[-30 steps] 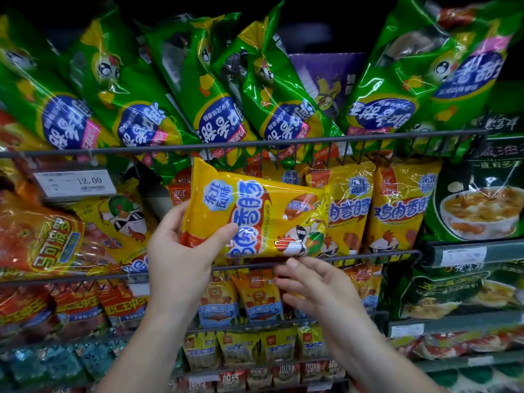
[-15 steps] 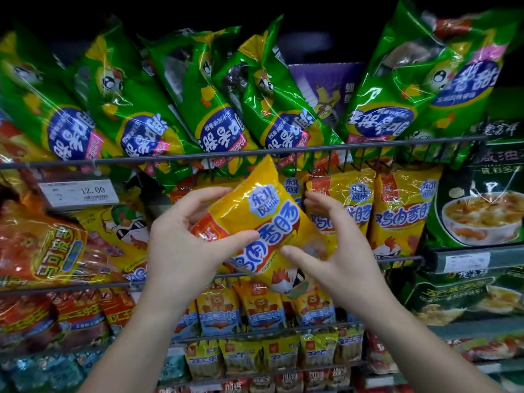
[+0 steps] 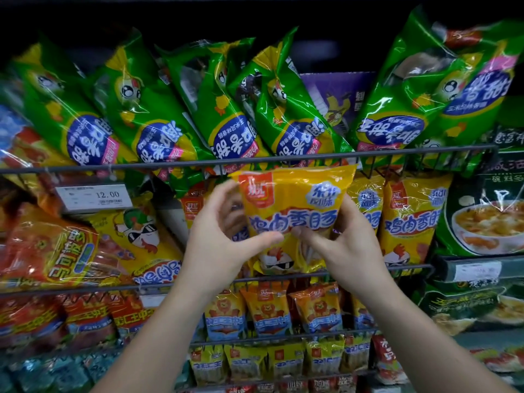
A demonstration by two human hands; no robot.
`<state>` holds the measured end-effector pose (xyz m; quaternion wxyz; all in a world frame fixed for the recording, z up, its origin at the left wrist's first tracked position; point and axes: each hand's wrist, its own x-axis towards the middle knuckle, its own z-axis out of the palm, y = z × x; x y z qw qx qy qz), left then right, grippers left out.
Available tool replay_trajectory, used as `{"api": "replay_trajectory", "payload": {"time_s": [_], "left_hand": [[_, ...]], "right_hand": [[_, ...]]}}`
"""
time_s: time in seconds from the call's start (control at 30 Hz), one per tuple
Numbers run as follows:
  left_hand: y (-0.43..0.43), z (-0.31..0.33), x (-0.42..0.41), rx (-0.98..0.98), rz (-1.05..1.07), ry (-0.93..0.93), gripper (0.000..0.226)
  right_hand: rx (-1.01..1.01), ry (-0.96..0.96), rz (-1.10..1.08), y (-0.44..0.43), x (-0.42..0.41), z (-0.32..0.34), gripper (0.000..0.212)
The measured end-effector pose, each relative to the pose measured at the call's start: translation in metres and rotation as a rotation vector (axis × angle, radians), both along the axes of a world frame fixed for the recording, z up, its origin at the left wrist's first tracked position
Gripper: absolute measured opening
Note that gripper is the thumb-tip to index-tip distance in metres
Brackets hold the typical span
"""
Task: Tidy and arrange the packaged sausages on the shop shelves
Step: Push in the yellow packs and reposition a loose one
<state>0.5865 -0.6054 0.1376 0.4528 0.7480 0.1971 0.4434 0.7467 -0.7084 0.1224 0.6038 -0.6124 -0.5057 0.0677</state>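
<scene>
Yellow sausage pack (image 3: pixel 292 199): upright, label to camera, red logo top-left, in front of the middle shelf row. Top edge sits just under the upper wire rail (image 3: pixel 170 163), bottom edge just above the lower wire rail (image 3: pixel 411 269). Can't tell if it rests on the shelf or is fully carried.

Hands:
- Left hand (image 3: pixel 224 245) grips the pack's left edge, thumb across the front at mid-height, fingers curled behind.
- Right hand (image 3: pixel 348 245) grips the right edge, thumb on the front, fingers behind.
- Thumb tips nearly meet on the lower half of the label. Both forearms come up from below the pack.

Around the pack:
- Just right: matching yellow packs (image 3: pixel 408 219), upright, same row. The nearest one is partly hidden by the right hand.
- Farther right: dark green soup pack (image 3: pixel 487 217) with a bowl picture.
- Left: chicken pack (image 3: pixel 141 236), yellow with a sunglasses cartoon, lying tilted. Beyond it is an orange-red pack (image 3: pixel 48 245).
- Up-left: price tag (image 3: pixel 95 197) reading 12.00, hanging at the upper wire rail.
- Above: row of green packs (image 3: pixel 158 120), leaning. A purple box (image 3: pixel 337 100) shows behind them, above-right.
- Below: small lion packs (image 3: pixel 266 310), orange, standing in a row. Under those are smaller yellow packs (image 3: pixel 246 361).
- Down-left: red packs (image 3: pixel 85 319).
</scene>
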Motion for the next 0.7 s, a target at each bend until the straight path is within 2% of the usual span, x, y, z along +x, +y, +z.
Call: {"api": "replay_trajectory", "payload": {"time_s": [0.1, 0.2, 0.37, 0.6, 0.7], "left_hand": [[0.010, -0.016, 0.005, 0.027, 0.015, 0.122, 0.057], [0.015, -0.028, 0.014, 0.027, 0.035, 0.132, 0.045], [0.021, -0.041, 0.026, 0.016, 0.080, 0.161, 0.046], [0.025, -0.057, 0.035, 0.031, 0.175, 0.245, 0.052], [0.022, -0.058, 0.040, 0.065, 0.229, 0.260, 0.050]], "right_hand": [[0.021, 0.059, -0.017, 0.004, 0.003, -0.004, 0.038], [0.030, 0.077, -0.020, 0.008, 0.005, -0.010, 0.034], [-0.009, 0.102, -0.024, 0.018, 0.013, -0.025, 0.042], [-0.153, 0.037, -0.096, 0.030, 0.024, -0.048, 0.037], [-0.221, 0.007, -0.136, 0.035, 0.031, -0.050, 0.046]]}}
